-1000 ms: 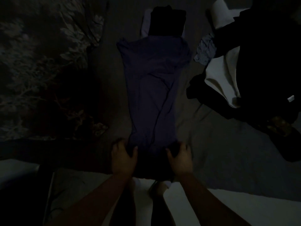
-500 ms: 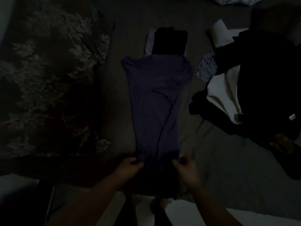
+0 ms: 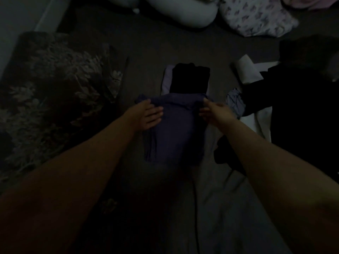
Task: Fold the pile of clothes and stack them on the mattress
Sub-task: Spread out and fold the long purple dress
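1. The room is very dim; the dark clothes pile (image 3: 297,114) at the right is mostly a black mass with its pieces hard to tell apart, and it runs off the right edge.
2. The purple garment (image 3: 176,132) lies on the mattress (image 3: 229,208), its near end lost in shadow.
3. A folded black garment (image 3: 189,77) sits just beyond it.
4. The left hand (image 3: 149,114) rests on the garment's far left corner, fingers straight.
5. The right hand (image 3: 214,111) meets the far right corner; I cannot tell whether it pinches the cloth.
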The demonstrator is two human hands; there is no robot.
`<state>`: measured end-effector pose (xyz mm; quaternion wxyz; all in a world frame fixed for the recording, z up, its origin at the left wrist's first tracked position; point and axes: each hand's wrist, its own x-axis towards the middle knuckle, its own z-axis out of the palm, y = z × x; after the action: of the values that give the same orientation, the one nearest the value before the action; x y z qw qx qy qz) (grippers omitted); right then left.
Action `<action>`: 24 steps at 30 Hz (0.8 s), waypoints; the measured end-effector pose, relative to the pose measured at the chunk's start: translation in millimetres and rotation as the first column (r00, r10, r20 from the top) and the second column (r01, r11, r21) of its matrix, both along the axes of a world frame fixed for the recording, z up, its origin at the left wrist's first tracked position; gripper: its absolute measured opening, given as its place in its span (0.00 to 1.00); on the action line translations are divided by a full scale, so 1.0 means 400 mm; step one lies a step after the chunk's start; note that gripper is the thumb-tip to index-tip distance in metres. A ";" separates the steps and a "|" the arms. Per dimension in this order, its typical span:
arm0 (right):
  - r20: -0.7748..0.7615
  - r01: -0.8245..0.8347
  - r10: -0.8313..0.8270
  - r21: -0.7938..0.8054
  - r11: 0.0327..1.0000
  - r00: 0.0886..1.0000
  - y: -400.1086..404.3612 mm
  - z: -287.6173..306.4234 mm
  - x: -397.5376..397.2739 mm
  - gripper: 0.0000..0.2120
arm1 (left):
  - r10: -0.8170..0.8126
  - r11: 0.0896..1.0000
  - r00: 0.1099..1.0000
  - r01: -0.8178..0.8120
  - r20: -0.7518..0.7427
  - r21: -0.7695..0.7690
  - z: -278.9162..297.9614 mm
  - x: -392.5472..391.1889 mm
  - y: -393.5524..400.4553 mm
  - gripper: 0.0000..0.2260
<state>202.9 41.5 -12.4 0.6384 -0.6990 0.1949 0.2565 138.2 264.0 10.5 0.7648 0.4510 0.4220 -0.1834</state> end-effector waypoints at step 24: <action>-0.209 -0.001 -0.048 -0.228 0.974 0.977 -0.149 -0.133 -0.457 0.06 | -0.101 0.857 0.968 0.203 -0.232 0.474 -0.164 -0.380 -0.098 0.13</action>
<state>19.9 -18.2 -65.4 0.5329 -0.7333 0.2986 0.2985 -14.0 224.7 -55.1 0.5609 0.6430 0.4917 -0.1734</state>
